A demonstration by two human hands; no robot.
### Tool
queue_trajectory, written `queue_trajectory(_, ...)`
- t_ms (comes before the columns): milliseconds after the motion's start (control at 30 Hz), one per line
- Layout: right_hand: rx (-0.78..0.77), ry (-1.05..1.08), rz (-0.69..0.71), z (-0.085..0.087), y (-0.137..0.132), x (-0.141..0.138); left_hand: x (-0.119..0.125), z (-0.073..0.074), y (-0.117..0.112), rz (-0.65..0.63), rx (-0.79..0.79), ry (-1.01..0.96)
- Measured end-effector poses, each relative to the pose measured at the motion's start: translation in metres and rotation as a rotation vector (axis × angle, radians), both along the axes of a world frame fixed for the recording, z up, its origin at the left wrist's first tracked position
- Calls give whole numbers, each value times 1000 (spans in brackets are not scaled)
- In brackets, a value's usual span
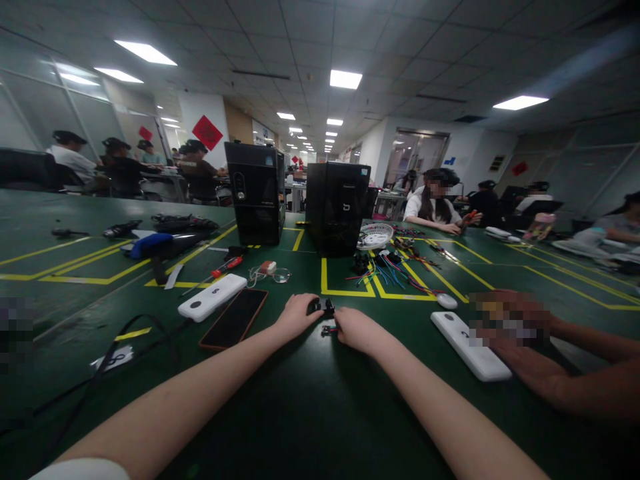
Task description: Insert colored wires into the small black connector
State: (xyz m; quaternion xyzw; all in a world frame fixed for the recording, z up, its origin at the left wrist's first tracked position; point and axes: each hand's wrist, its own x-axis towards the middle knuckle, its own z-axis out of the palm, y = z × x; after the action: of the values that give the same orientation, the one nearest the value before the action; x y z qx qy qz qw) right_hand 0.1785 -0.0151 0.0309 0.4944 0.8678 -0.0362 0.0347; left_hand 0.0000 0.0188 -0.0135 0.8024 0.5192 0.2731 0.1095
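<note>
My left hand is closed around a small black plastic part just above the green table. Close against its right side, my right hand has its fingers curled inward, and what sits between them is hidden. A small black connector with short red wires shows just below the black part, beside the right fingertips; whether it is held or lies on the table I cannot tell. A phone and a white power bank lie left of my left hand.
Two black computer cases stand ahead. Coloured wires, a white basket and a mouse lie to the right. A co-worker's hands are beside another power bank. A red screwdriver and glasses lie left.
</note>
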Motion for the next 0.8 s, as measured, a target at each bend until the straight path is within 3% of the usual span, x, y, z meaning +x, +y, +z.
queue_trajectory(133,-31,59,13,7,-4,3,1,3,-1,-1,-14,3)
queue_trajectory(367,1,140,-121,12,-5,-2,0,7,-5,-27,-21,-16)
queue_trajectory(533,122,195,-123,7,2,4,1,11,-10,-145,-34,-21)
queue_trajectory(633,92,150,-112,7,6,7,0,12,-12,-228,-46,14)
queue_trajectory(800,61,70,-306,10,15,15,-1,9,-11,-219,-54,-49)
